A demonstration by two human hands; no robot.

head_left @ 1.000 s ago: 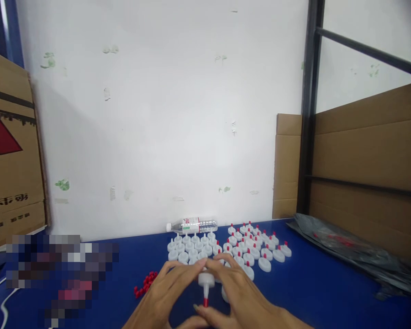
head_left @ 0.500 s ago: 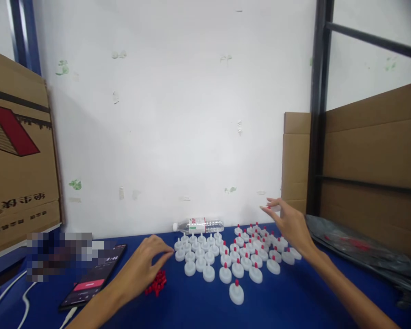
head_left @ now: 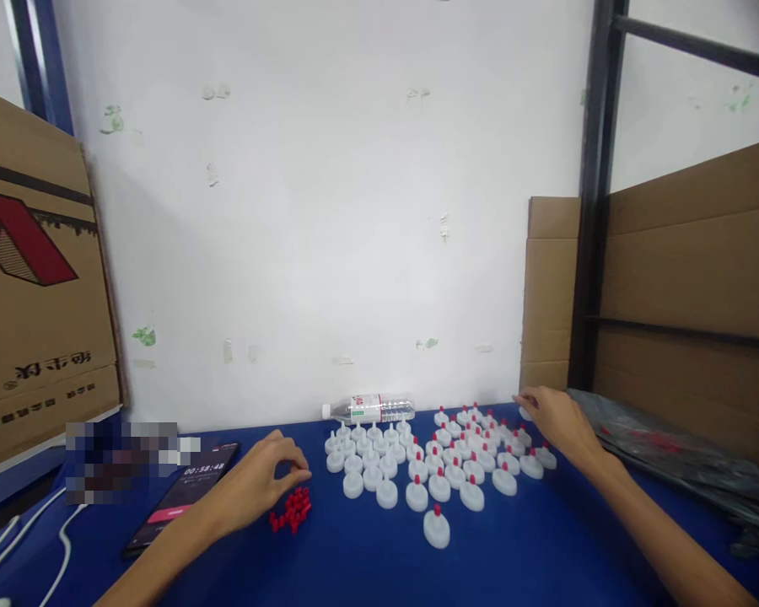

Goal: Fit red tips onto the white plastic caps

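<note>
Just above a small pile of red tip caps [head_left: 293,508] is my left hand [head_left: 262,480]. Its thumb and index finger curve toward each other with a narrow gap, and nothing shows between them. At the back right, my right hand [head_left: 547,413] pinches a white nozzle cap [head_left: 524,413] low over the blue table; its top is hidden by the fingers. Many white nozzle caps with red tips [head_left: 471,495] stand to the left of that hand. Between my hands is a group of white nozzle caps without red tips [head_left: 386,494].
A clear plastic bottle [head_left: 370,409] lies against the wall behind the caps. On the left are a phone [head_left: 186,497] and white cables [head_left: 63,544]. Dark plastic sheeting [head_left: 651,438] lies at the right, by cardboard [head_left: 689,278] and a metal post [head_left: 591,211].
My right hand has moved down and to the right, carrying the white nozzle cap from mid-air to near the table. My left hand has shifted slightly left, its finger and thumb parting a little.
</note>
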